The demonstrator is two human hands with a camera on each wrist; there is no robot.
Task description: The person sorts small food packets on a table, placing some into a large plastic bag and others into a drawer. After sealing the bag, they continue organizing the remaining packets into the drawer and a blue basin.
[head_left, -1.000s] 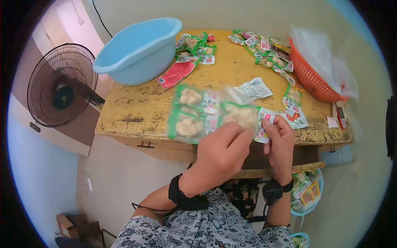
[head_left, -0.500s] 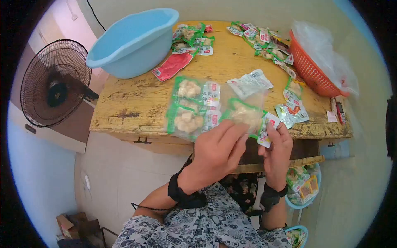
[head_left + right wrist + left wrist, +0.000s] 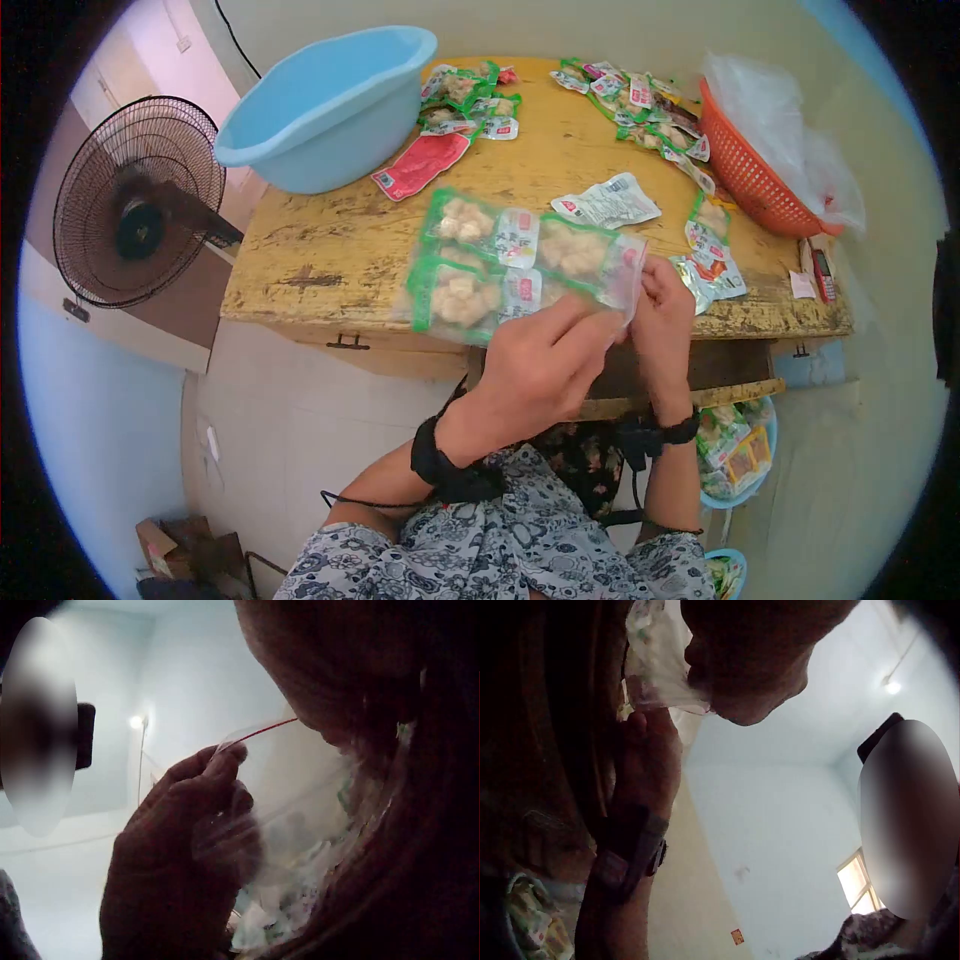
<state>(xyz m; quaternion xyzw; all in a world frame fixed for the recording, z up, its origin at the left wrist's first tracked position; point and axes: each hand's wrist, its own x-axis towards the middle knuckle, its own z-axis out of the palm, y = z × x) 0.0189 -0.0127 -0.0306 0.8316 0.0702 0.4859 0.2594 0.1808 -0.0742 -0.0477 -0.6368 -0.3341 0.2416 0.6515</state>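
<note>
A clear zip bag (image 3: 520, 235) with a red line along its mouth (image 3: 266, 730) is held over the table's front edge. Inside it lie several green-edged packets (image 3: 465, 300) of pale chunks with white labels. My left hand (image 3: 545, 365) pinches the bag's near side by the mouth. At the right end, my right hand (image 3: 662, 315) has its fingers curled at the mouth's edge. Just beyond the bag is a silver-white pouch (image 3: 607, 203). Both hands look dark in the wrist views, the left hand (image 3: 180, 825) pinching the bag's film.
On the worn yellow table (image 3: 340, 240) stand a blue basin (image 3: 330, 130) and an orange basket (image 3: 750, 160) with clear plastic bags. Packet piles (image 3: 640, 105) lie at the back, a red packet (image 3: 425, 165) by the basin. Below, a drawer (image 3: 700, 395) is pulled out, near a packet-filled tub (image 3: 735, 455).
The packet that my right hand held at the bag's mouth now lies inside, beside the others. My right hand has moved slightly up and left to the mouth's edge.
</note>
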